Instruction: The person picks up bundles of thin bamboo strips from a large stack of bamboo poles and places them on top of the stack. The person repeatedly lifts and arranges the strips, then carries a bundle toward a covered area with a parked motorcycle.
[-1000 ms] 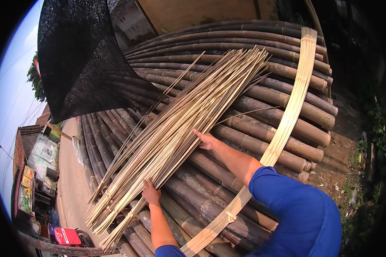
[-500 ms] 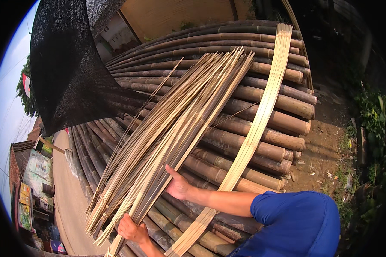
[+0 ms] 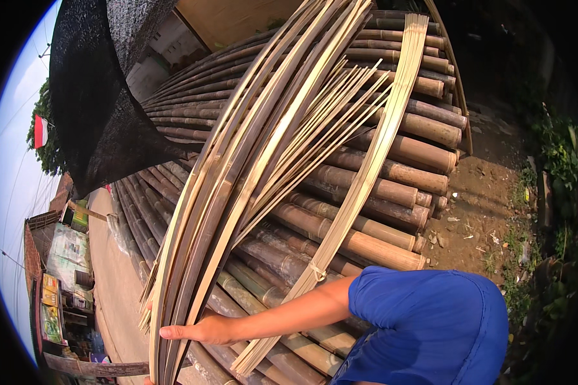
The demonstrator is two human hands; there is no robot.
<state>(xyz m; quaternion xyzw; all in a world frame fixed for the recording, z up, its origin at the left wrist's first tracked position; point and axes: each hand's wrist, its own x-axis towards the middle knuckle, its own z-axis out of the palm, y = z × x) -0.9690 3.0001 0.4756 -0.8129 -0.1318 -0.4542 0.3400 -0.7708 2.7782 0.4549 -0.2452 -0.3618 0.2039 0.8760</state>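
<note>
My right hand (image 3: 202, 328) is closed around the lower part of a bundle of long split bamboo strips (image 3: 202, 212), its thumb lying across the front. The strips, some pale and some dark brown, stand tilted up and rise past the top of the view. Of my left hand only a sliver of skin (image 3: 148, 380) shows, beside the bundle's lower end; its fingers are mostly hidden. Behind the bundle lie thin bamboo sticks (image 3: 327, 122). To the right, a flat tied bundle of pale strips (image 3: 366, 170) lies across the poles.
Thick bamboo poles (image 3: 424, 128) are stacked beneath everything, cut ends facing right. Black netting (image 3: 90, 96) hangs at the upper left. A paved road (image 3: 112, 289) and stalls (image 3: 64, 256) are on the left; bare soil (image 3: 481, 186) and plants (image 3: 559, 160) on the right.
The wide strips have been lifted away from the thinner sticks and tilted up, nearer to me. My right hand has moved down and left along them; my left hand has almost left the view.
</note>
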